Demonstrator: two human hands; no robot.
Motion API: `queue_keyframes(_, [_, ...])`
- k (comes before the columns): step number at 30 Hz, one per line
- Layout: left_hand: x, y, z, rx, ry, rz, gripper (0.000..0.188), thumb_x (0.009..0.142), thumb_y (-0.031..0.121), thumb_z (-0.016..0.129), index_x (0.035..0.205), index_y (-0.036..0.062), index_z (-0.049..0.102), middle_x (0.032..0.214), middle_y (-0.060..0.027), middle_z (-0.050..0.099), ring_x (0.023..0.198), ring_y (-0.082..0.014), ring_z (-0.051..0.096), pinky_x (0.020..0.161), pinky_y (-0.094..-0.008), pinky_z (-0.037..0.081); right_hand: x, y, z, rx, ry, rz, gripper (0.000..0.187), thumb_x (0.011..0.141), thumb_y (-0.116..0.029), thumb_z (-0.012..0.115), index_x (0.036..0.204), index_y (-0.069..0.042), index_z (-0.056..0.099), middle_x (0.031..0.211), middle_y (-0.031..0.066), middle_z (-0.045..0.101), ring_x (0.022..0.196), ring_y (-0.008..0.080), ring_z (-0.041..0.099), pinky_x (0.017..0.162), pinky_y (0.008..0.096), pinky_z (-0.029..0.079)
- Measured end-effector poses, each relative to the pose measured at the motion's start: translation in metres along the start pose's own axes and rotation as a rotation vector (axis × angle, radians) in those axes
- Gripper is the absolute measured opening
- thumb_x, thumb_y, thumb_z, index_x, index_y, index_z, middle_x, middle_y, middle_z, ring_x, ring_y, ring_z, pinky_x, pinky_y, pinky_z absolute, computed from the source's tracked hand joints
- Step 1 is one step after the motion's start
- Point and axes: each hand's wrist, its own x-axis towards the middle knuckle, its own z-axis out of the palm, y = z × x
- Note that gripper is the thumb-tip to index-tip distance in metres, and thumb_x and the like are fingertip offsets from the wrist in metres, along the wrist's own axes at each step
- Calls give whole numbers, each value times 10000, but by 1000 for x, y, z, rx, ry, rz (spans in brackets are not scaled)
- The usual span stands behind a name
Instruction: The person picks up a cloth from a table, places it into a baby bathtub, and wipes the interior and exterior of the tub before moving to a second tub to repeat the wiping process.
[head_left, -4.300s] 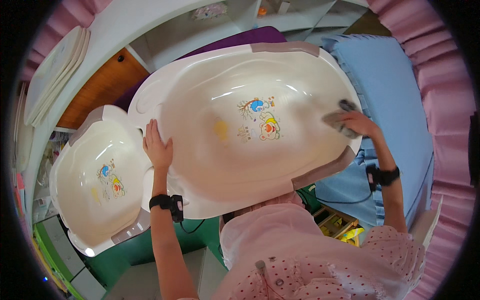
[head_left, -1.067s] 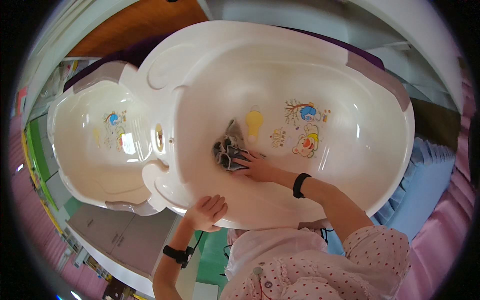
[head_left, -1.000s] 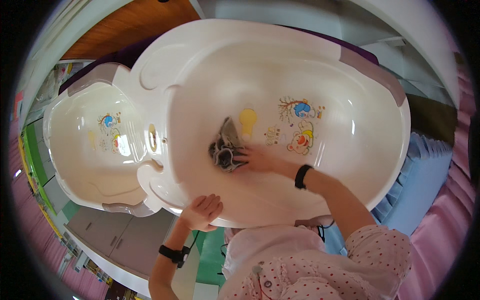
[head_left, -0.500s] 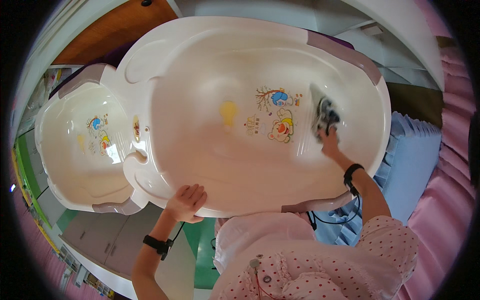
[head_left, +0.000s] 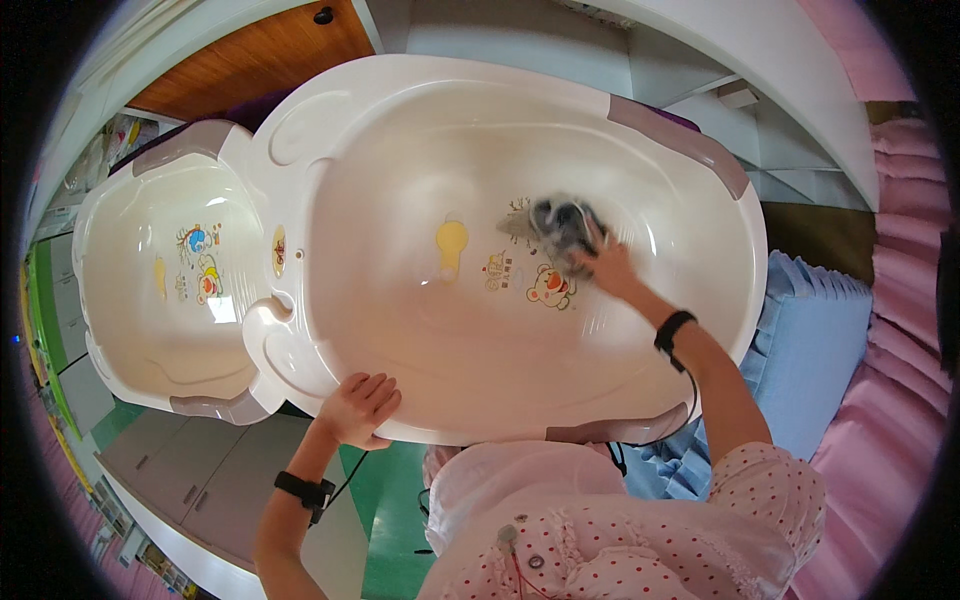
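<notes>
A large cream baby bathtub (head_left: 400,340) with brown-grey grip strips lies in front of me, with cartoon pictures and a yellow mark on its bottom. My left hand (head_left: 360,409) curls its fingers over the tub's near rim, left of the middle. Inside the tub, my right hand (head_left: 607,265) presses on a grey-and-white cloth (head_left: 568,230), bunched and blurred by motion. The cloth covers part of the tree-and-bird picture; just below it the printed bear (head_left: 550,287) shows.
A smaller matching tub (head_left: 130,320) adjoins the large one at left. Open white shelving (head_left: 690,80) and a brown wooden panel (head_left: 260,58) stand behind. To the right are a blue ruffled cushion-like block (head_left: 815,345) and pink draped fabric (head_left: 900,300). Grey cabinets (head_left: 215,470) sit at lower left.
My right hand has swept the cloth leftward along the tub bottom, from right of the pictures onto the tree-and-bird print. My left hand stays at the near rim.
</notes>
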Motion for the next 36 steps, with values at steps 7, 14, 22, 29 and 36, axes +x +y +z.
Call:
queue_keyframes(7, [-3, 1, 3, -22, -1, -17, 623, 480, 458, 664, 952, 65, 560, 1048, -94, 559, 963, -240, 537, 816, -389, 399, -21, 9, 7, 125, 13, 218, 674, 651, -89, 633, 1252, -167, 338, 1254, 236, 346, 1064, 367, 438, 800, 413, 426])
queue_keyframes(14, [-4, 1, -4, 30, 56, 17, 624, 498, 465, 659, 961, 59, 556, 1038, -96, 559, 965, -242, 528, 816, -382, 393, -124, -31, 83, 372, -197, -31, 739, 552, -121, 662, 1238, -124, 387, 1011, 230, 495, 884, 391, 512, 711, 430, 452])
queue_keyframes(22, [-11, 6, -7, 47, 43, 28, 639, 450, 452, 666, 928, 54, 517, 930, -93, 546, 881, -258, 521, 780, -368, 379, -112, -66, -38, 830, -809, 27, 780, 531, -53, 540, 1287, -64, 346, 1074, 130, 515, 835, 223, 530, 640, 266, 443])
queue_keyframes(29, [-25, 18, 2, 135, 74, -28, 625, 462, 469, 648, 905, 51, 503, 889, -109, 526, 890, -266, 498, 872, -433, 329, -177, -156, -150, 2034, -540, -239, 805, 571, 0, 536, 1326, -44, 260, 1221, 93, 439, 1133, 176, 414, 924, 288, 348])
queue_keyframes(36, [-49, 61, 38, 145, 604, -400, 698, 611, 459, 616, 1180, 89, 454, 1247, -119, 416, 1206, -289, 318, 1020, -527, 122, -251, -317, -202, 2063, -185, -377, 786, 642, -126, 642, 1312, -15, 247, 1245, 123, 420, 1120, 246, 444, 941, 350, 364])
